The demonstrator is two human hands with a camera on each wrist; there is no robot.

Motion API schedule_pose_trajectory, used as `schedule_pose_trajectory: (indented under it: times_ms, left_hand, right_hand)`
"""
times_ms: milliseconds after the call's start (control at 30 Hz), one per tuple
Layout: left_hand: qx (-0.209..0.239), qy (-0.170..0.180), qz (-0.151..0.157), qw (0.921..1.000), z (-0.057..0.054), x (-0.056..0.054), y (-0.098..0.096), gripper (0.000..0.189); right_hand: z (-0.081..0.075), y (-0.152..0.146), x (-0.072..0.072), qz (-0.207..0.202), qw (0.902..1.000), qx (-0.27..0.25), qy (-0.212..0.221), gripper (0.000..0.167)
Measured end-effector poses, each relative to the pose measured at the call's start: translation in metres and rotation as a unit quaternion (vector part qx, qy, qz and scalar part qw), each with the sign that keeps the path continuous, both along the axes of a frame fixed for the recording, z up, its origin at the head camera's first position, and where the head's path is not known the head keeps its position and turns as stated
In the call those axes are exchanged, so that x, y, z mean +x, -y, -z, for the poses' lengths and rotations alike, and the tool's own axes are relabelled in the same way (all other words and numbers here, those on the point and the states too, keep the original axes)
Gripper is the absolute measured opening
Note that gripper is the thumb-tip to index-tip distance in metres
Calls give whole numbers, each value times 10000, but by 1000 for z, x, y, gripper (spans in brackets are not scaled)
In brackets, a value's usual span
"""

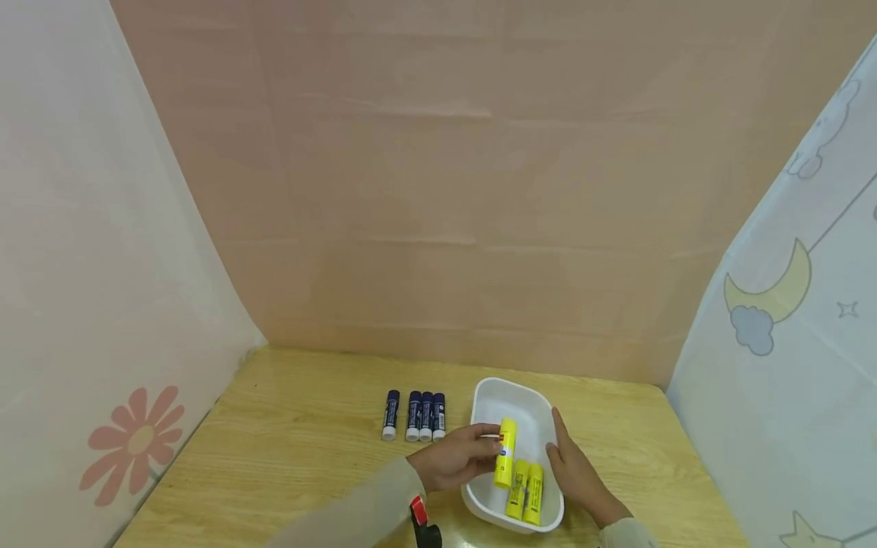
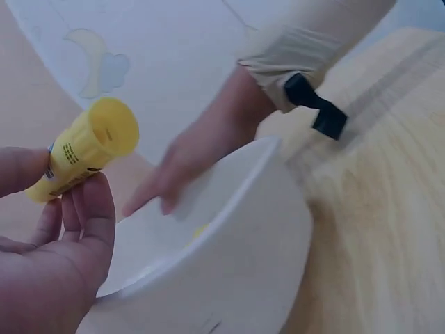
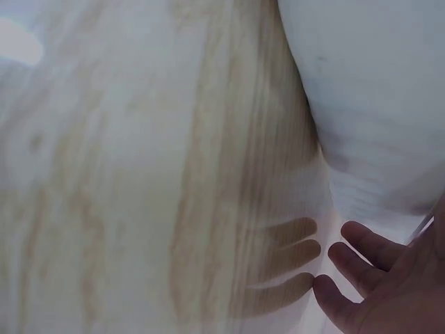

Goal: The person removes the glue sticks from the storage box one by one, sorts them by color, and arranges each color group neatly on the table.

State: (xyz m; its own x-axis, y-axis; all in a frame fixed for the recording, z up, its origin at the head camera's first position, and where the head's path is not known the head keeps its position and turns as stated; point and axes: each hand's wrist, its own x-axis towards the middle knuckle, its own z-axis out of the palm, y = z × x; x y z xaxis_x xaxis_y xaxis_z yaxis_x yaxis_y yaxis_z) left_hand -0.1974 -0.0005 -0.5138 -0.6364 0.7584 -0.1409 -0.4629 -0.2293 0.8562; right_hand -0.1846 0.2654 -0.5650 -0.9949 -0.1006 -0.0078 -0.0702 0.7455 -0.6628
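Note:
My left hand point(image 1: 455, 457) pinches a yellow glue stick point(image 1: 505, 454) between thumb and fingers, above the white plastic basin point(image 1: 484, 392). In the left wrist view the glue stick point(image 2: 76, 153) is tilted, one round end toward the camera. Two more yellow glue sticks point(image 1: 517, 491) lie side by side at the basin's near end. My right hand point(image 1: 578, 476) holds the basin's right rim, the thumb over the edge and the fingers along the outer wall. Spread fingers point(image 3: 361, 268) show beside the basin in the right wrist view.
Several dark blue sticks with white ends point(image 1: 391, 415) stand in a row left of the basin, one apart from the others. The wooden table point(image 1: 294, 426) is bounded by a tan backdrop point(image 1: 445, 228) and printed side cloths point(image 1: 788, 365).

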Motion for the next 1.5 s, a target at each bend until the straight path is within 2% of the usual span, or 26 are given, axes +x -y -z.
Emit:
schedule_pose_trajectory:
  times_ms: [133,300,433,633,767,900,1100,1200,1367,1500]
  left_hand:
    - [253,-220,-245,9991,-7,-7,20,52]
    - [354,-219,-595,9974,-2,-16,47,53]
    - [21,-102,-992,9950,6,-19,67,58]
    - [-890,-87,-1435,9856,22,-17,84,63]
    - [-1530,-233,-1490,9767,35,-13,87,57]
    - [-1958,-381,-1458,9690,44,-9,87,50]
    - [-2212,-439,-1521,9623,51,-4,84,49]
    - [-2378,-472,-1534,9580,53,-1,82,44]
    - [-2780,-447,-1648,9453,51,0,77,40]
    - [-3171,-738,-1685,9304,46,1,71,39]
  right_hand:
    - [-1,-2,-1,-40,9999,3,-143,65]
    - [-2,-2,-3,-92,9999,7,-137,65]
    - [-5,-2,-2,-53,9999,56,-99,65]
    - [-7,-2,-3,-80,9999,102,-57,65]
    - [-4,-1,-3,-99,9999,97,23,66]
    - [-3,0,-2,-102,9999,66,78,66]
    - [-2,1,-2,-93,9999,43,32,66]
    - [-1,1,-1,-60,10000,29,40,66]
    - [0,2,0,-122,9999,-33,42,64]
    - [-2,1,0,-137,9999,-12,49,64]
